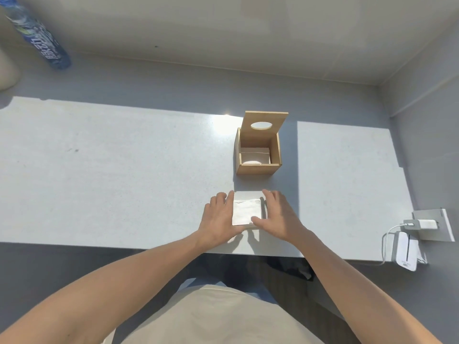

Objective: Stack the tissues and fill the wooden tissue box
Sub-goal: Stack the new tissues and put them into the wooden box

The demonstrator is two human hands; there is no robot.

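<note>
Head view, looking down on a pale grey table, sunlit across the middle and shaded along the far edge.

Surroundings: one blue-labelled bottle at far left, on the shaded strip near the wall; one white charger plugged into a grey socket block at the right edge of the table, with one white cable looping down to a white device just below. All well apart from the work area; nothing lying between the stack and the box.

Count: one wooden tissue box, one lid, one stack of tissues, two hands.

Wooden tissue box: light brown, square, open at the top, standing beyond the hands near the table's centre-right. Lid tilted up at the far wall, with one oval hole cut through it. White tissues already lying at the bottom inside; number not discernible.

Stack of tissues: white, square, flat, edges roughly aligned, resting on the table near the front edge, directly in front of the box and apart from it.

Left hand: open, fingers extended, pressed against the left side of the stack. Right hand: open, fingers along the right side, thumb at the near edge. Stack bracketed between both hands, still on the table.
</note>
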